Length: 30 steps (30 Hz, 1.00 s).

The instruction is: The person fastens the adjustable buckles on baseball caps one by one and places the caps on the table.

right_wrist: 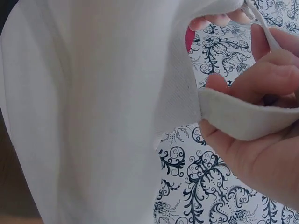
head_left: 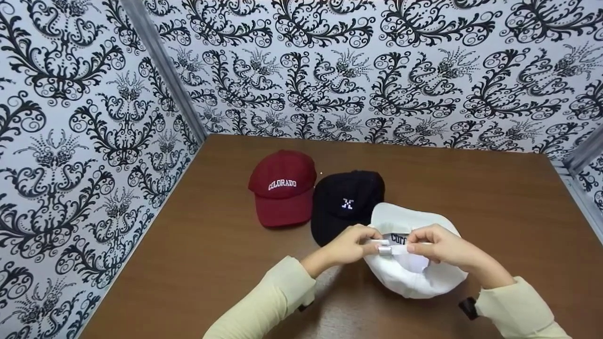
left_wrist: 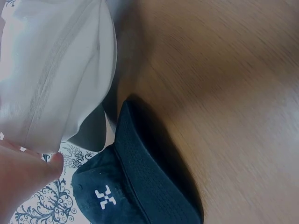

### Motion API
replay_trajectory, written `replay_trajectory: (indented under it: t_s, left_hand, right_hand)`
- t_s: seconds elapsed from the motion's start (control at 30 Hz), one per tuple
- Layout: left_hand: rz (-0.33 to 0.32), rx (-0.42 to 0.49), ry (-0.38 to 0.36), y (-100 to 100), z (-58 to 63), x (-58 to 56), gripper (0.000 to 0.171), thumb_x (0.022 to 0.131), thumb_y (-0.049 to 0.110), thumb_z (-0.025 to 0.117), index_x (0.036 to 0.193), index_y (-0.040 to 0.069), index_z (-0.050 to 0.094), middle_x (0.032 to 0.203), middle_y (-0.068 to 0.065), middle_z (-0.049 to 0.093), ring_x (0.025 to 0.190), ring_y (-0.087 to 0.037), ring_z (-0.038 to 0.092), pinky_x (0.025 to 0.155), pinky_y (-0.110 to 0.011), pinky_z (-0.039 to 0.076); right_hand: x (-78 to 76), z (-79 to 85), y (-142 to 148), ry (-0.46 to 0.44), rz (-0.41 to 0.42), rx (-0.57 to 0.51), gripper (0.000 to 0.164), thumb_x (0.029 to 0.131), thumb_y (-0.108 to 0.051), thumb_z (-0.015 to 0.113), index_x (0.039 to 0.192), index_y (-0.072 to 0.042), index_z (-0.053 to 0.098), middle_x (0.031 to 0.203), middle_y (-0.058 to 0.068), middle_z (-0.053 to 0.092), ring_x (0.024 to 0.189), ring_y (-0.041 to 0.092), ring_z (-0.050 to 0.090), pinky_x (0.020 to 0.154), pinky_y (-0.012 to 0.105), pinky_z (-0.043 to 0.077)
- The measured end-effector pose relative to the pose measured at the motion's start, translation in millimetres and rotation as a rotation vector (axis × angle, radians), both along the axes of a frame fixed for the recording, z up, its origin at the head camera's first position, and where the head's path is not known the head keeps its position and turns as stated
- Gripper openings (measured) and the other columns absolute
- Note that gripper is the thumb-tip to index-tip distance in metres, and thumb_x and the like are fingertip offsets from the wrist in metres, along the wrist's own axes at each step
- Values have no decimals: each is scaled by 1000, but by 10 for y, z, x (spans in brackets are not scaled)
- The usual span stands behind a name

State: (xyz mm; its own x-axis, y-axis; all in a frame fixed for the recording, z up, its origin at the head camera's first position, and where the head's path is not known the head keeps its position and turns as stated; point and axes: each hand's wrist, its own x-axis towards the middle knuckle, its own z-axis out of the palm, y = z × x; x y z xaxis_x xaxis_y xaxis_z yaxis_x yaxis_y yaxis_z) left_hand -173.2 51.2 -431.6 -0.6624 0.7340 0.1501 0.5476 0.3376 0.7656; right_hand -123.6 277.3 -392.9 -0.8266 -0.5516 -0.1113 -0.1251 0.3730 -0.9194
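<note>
A white cap [head_left: 400, 282], its back opening turned toward me, is held between both hands. My left hand [head_left: 351, 246] pinches the end of the back strap by a silver buckle [head_left: 385, 250]. My right hand [head_left: 445, 246] grips the strap's other part [head_left: 400, 249] between thumb and fingers. In the right wrist view the white strap [right_wrist: 247, 117] runs across the right hand [right_wrist: 254, 154], and the cap's crown fills the left side. Part of the left hand [left_wrist: 23, 175] shows at the cap's edge in the left wrist view. Dark lettering inside the cap is partly covered.
A black cap [head_left: 348, 197] with a small white emblem lies just behind the left hand, partly behind the white cap. To its left sits a dark red cap [head_left: 285, 188] reading COLORADO. The brown table [head_left: 198, 263] meets patterned walls [head_left: 330, 70] at the back and sides.
</note>
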Motion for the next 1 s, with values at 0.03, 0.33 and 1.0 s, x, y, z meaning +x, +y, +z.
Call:
replay_trajectory:
  t_s: [0.03,0.33,1.0]
  left_hand:
    - [2,-2,1,-1,-1,1,11,77,12,59,86,9,64,83,1,62,75,-1,44,72,-13,36]
    - [6,-17,18,3,3,11,11,77,14,59,86,10,64,83,1,63,76,-1,45,72,-13,36]
    - [35,-16,7,26,-2,22,10,80,14,56,87,9,63,84,2,63,76,0,47,71,-11,37]
  right_hand:
    - [-1,1,0,1,4,-4,19,88,-11,50,81,6,55,54,-11,36,44,-2,33,39,19,28]
    - [-1,-19,-39,7,-23,47,19,87,-13,51,81,4,56,53,-10,36,43,-1,34,39,18,30]
    - [19,-29,-110,11,-55,37,17,86,-12,53,81,4,56,58,-10,37,45,-1,32,40,17,27]
